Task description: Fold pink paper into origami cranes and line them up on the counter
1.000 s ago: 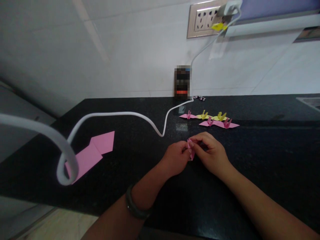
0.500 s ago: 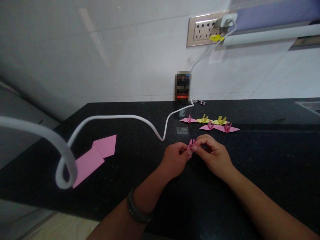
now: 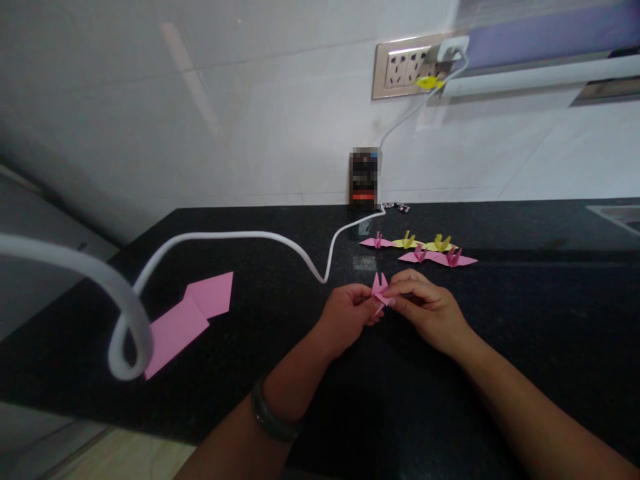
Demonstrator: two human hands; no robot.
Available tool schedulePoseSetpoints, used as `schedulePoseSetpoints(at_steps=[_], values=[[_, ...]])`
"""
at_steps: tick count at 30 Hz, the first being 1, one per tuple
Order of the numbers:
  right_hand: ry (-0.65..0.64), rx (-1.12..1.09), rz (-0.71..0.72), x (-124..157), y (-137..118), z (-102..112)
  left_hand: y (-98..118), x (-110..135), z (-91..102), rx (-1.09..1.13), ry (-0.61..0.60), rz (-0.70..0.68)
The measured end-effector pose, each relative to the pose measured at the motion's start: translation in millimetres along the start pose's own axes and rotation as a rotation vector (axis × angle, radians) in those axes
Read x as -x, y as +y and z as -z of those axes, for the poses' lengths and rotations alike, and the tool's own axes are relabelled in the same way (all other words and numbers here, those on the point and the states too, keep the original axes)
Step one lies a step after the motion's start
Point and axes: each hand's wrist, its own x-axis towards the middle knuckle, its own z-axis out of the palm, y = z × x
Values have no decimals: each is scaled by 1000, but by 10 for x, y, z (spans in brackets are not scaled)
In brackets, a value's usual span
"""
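Observation:
A partly folded pink origami crane (image 3: 380, 283) is held above the dark countertop, two narrow points sticking up from it. My left hand (image 3: 350, 312) pinches its left side between thumb and fingers. From the right, my right hand (image 3: 425, 300) grips the paper with thumb and forefinger. Just beyond my hands stand finished paper cranes in two rows: pink ones (image 3: 453, 259) in front, with yellow ones (image 3: 441, 243) and another pink crane (image 3: 378, 242) behind. The folds under my fingertips are partly hidden.
Pink paper sheets (image 3: 177, 333) lie on the countertop (image 3: 280, 413) at left. A thick white cable (image 3: 235, 234) loops across the left side. A phone-like device (image 3: 365, 177) with a blurred screen leans on the tiled wall, below a socket panel (image 3: 400, 70).
The pink paper has turned in my hands, so its two upright points show more. My right fingers have shifted slightly on it. The cranes and sheets have stayed put.

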Motion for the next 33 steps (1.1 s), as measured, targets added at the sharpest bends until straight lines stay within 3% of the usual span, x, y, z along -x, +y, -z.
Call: schedulePoseSetpoints(at_steps=[11, 17, 24, 29, 33], values=[[-106, -101, -43, -9, -15, 46, 4, 21, 91, 282, -180, 99], [-111, -28, -7, -3, -6, 21, 11, 16, 70, 244, -148, 119], [-122, -14, -3, 13, -25, 23, 24, 4, 29, 74, -66, 36], [-25, -191, -219, 1, -45, -2, 29, 8, 10, 31, -21, 13], [-122, -267, -322, -8, -45, -48, 5, -5, 5, 9, 3, -25]])
